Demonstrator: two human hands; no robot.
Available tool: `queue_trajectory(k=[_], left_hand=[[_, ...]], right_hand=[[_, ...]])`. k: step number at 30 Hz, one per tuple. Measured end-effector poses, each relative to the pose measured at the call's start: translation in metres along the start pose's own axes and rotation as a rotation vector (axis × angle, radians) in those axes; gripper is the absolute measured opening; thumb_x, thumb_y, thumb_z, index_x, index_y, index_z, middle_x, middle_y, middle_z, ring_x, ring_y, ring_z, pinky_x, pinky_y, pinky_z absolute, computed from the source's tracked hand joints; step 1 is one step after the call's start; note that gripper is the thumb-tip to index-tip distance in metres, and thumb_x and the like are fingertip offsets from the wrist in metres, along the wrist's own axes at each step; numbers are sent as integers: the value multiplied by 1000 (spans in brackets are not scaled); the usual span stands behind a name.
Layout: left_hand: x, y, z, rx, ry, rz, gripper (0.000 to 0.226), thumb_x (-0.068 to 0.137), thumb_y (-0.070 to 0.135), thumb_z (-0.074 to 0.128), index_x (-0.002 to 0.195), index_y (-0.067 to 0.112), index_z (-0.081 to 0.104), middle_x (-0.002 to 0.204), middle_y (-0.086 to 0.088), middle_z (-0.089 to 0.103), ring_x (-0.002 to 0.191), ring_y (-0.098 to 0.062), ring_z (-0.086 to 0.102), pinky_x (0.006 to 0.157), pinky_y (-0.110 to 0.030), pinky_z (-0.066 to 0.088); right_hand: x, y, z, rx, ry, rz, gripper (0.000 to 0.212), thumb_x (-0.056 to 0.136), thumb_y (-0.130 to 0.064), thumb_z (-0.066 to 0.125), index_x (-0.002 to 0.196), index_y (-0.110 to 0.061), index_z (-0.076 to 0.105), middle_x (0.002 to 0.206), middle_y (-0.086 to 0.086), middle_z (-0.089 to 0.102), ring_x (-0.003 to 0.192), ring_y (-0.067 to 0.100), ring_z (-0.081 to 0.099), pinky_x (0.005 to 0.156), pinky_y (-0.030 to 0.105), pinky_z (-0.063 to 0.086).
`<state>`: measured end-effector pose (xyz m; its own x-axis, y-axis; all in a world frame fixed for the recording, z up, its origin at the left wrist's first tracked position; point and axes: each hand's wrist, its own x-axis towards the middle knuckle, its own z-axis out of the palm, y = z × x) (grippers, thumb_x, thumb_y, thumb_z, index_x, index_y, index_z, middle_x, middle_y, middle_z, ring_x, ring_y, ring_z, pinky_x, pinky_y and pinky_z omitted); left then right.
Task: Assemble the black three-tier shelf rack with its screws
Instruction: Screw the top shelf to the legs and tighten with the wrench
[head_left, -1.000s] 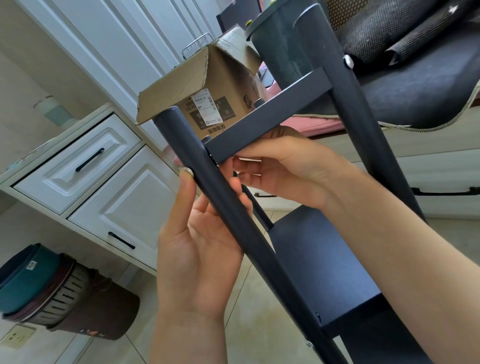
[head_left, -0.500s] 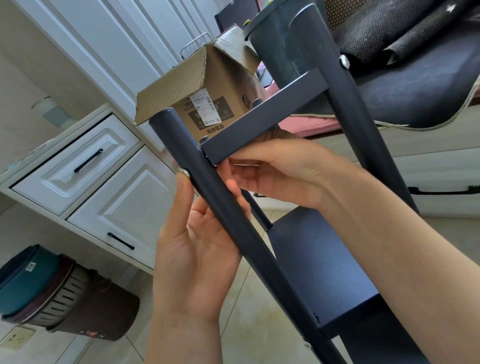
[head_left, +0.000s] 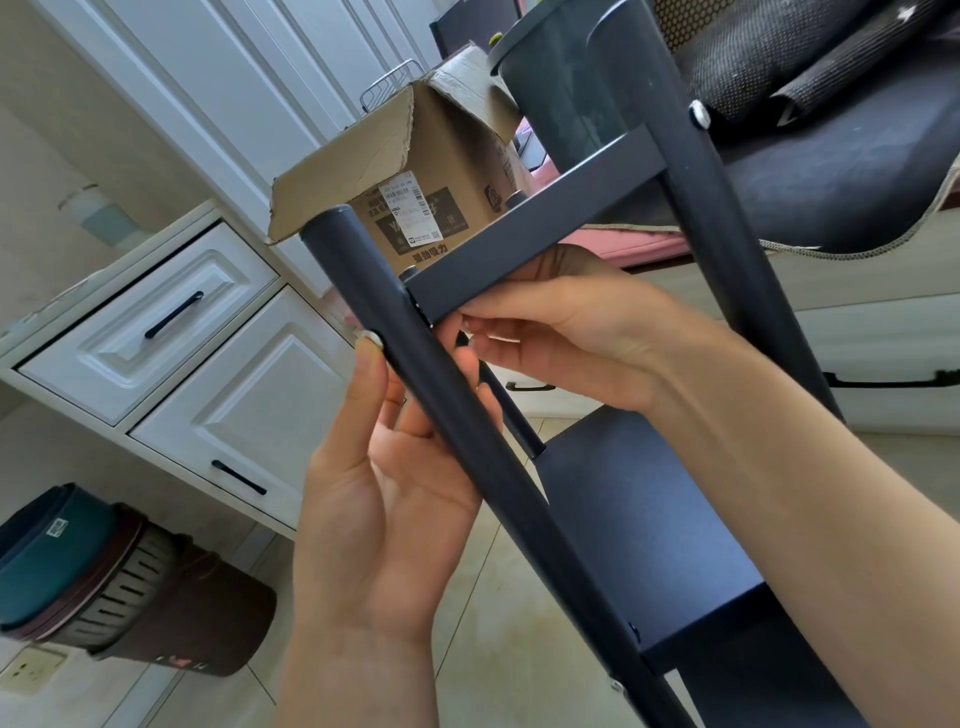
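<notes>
Nearby, labelled cardboard box, text illegible.

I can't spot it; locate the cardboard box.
In the head view, the cardboard box sits upper centre, behind the rack's near leg and crossbar.

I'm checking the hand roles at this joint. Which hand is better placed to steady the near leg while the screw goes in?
Left. The left hand already grips the near leg; the right hand is busy at the crossbar end.
</notes>
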<state>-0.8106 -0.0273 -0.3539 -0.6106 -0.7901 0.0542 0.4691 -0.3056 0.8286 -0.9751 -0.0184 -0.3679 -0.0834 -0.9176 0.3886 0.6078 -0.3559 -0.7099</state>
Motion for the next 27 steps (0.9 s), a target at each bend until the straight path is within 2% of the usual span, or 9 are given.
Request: queue_trajectory(k=[4,7,11,14,18,22,24,27], left_hand=[[-1,2,1,-14,39,-17,71,64,30,82,130,13,62,104,-4,73,83,-20,74,72,-35,61],[-2,3,4,-31,36,-14,79,65,28,81,138,12,56,106,-7,70,83,-22,74,70,-35,61],[-3,3,4,-49,14,-15,80,66,28,80,141,13,54,107,-9,70,84,-23,74,70,-36,61],[-3,3,5,-82,-2,-17,81,68,28,80,143,14,52,103,-8,70,80,-21,74,70,-36,62],[-2,0,3,-87,10,-4,69,78,28,77,142,13,54,103,-7,70,81,-21,74,74,-35,62],[0,1,5,-92,41,-12,68,75,26,80,137,10,57,105,-8,70,82,-22,74,73,-36,61],[0,1,4,-79,41,-7,67,74,22,84,135,10,58,106,-8,70,83,-22,74,72,-36,61],[0,-1,4,-63,43,9,65,72,27,77,132,10,59,102,-7,70,80,-20,74,70,-34,61]], right_hand=[[3,6,-2,135,-14,76,23,71,-7,69,95,-4,69,74,3,67,67,9,59,65,18,53],[4,8,0,203,-54,113,18,73,-8,69,91,-4,72,73,4,68,61,9,59,62,18,53],[3,10,4,242,-40,137,9,74,-9,68,73,-10,76,68,4,68,54,10,61,55,21,53],[3,10,7,261,-1,162,6,80,-7,66,84,-5,71,68,6,66,54,11,61,51,22,52],[2,13,13,288,87,141,8,94,-4,59,92,-3,67,68,5,64,54,8,61,49,18,50],[-3,17,15,328,81,74,8,93,-4,60,92,-3,68,70,5,63,60,10,59,55,18,52],[-6,16,12,340,41,75,9,84,-3,64,91,-2,70,73,6,66,65,12,62,60,20,55],[-8,15,9,286,32,63,18,72,-10,68,89,-5,71,77,5,69,71,12,66,70,21,57]])
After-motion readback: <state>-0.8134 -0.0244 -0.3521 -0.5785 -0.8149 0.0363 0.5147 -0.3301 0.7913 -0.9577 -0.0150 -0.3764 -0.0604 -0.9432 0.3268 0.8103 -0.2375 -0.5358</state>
